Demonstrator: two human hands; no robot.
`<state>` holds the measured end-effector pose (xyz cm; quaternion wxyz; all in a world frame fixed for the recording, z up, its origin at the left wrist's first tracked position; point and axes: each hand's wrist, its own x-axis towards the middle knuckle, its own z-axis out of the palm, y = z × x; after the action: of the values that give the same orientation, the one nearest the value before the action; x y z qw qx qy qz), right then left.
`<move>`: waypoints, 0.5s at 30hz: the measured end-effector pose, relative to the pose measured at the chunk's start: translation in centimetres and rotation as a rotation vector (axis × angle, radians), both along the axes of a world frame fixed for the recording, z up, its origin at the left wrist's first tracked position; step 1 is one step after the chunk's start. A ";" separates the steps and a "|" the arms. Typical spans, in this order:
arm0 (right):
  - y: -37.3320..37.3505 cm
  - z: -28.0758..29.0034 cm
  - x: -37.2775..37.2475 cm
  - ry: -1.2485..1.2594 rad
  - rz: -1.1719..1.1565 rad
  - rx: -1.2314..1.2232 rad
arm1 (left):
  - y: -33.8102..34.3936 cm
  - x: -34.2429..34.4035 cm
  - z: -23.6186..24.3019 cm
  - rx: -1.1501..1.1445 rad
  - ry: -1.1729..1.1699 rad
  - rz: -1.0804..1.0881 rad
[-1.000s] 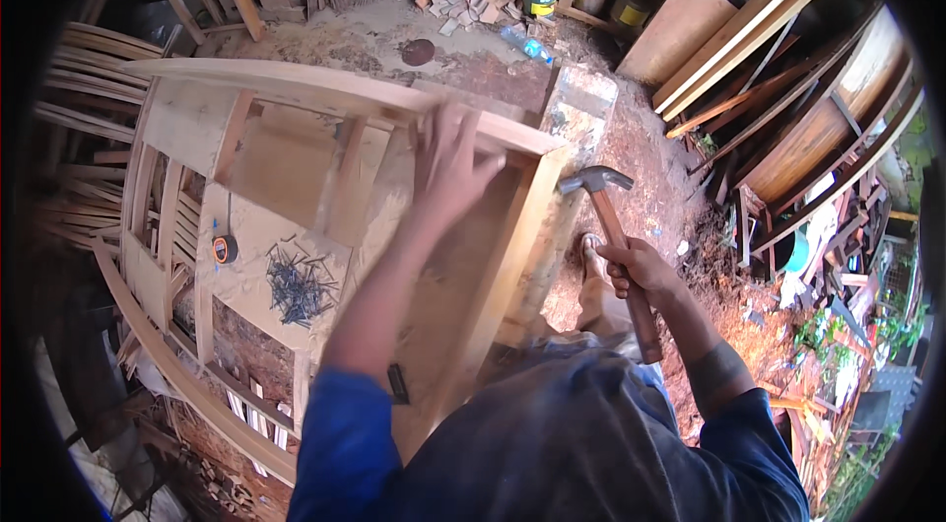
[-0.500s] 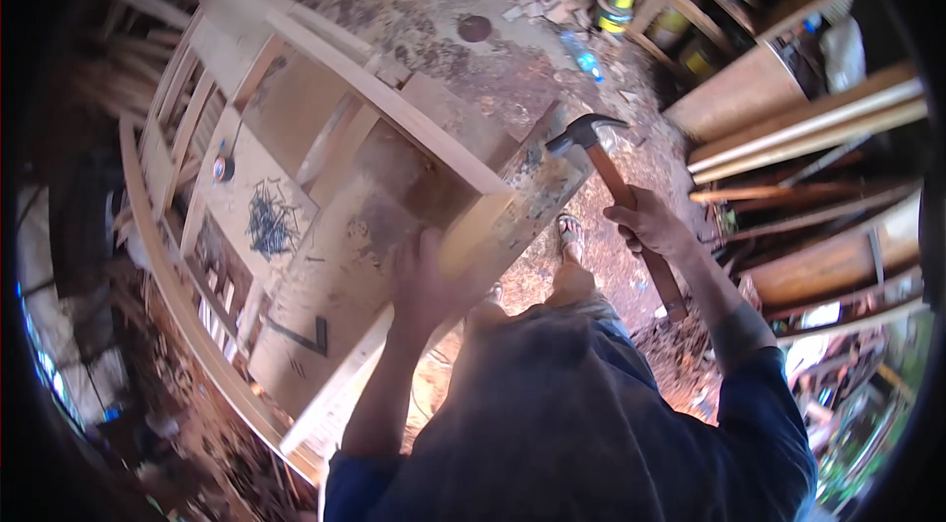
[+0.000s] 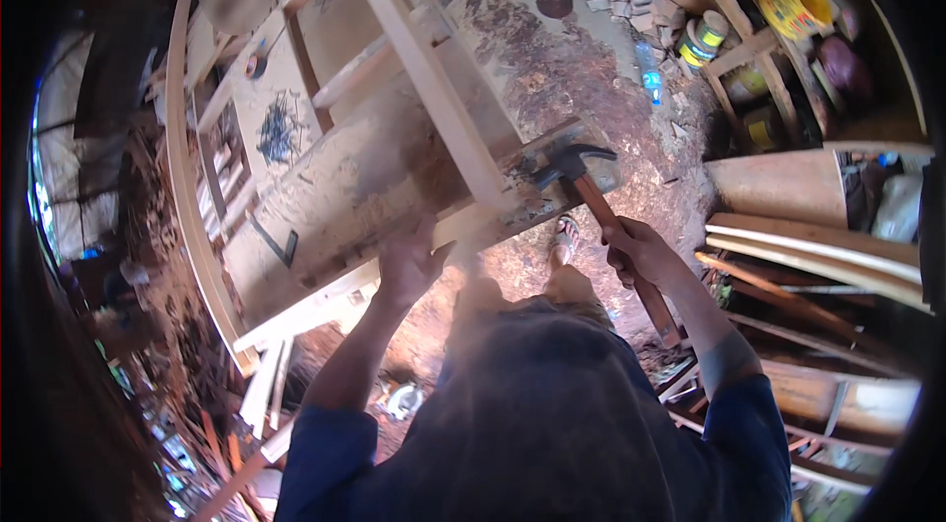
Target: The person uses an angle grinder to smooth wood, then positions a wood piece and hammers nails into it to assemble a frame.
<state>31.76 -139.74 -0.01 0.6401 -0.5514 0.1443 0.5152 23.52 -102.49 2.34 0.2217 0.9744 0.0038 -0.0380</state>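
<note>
The right hand [image 3: 639, 251] was closed around the handle of the hammer [image 3: 595, 202], its head away from the body, the right forearm [image 3: 708, 320] slanting in from the lower right. The blurred left hand [image 3: 408, 261] lay over the near rail [image 3: 313, 309] of the wooden frame [image 3: 424, 69]; whether its fingers gripped could not be told. The step looked like handling the frame, hammer ready; the next move seemed to call for a steady left hold. Farther out, 1 pile of nails [image 3: 282, 131] lay on a pale panel [image 3: 281, 69].
</note>
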 end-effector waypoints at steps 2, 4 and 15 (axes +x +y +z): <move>-0.5 0.3 0.9 0.018 -0.004 -0.045 | -0.4 -0.1 0.5 0.008 -0.006 -0.007; -0.9 0.8 2.0 0.024 -0.062 -0.113 | -0.2 0.0 0.8 0.086 -0.010 -0.090; 0.9 2.2 5.9 -0.376 -0.396 -0.102 | 1.0 0.0 -1.1 0.096 -0.137 -0.161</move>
<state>37.70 -138.79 2.14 0.7151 -0.6301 0.1535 0.2608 23.50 -101.47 1.28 0.1710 0.9813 -0.0878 0.0111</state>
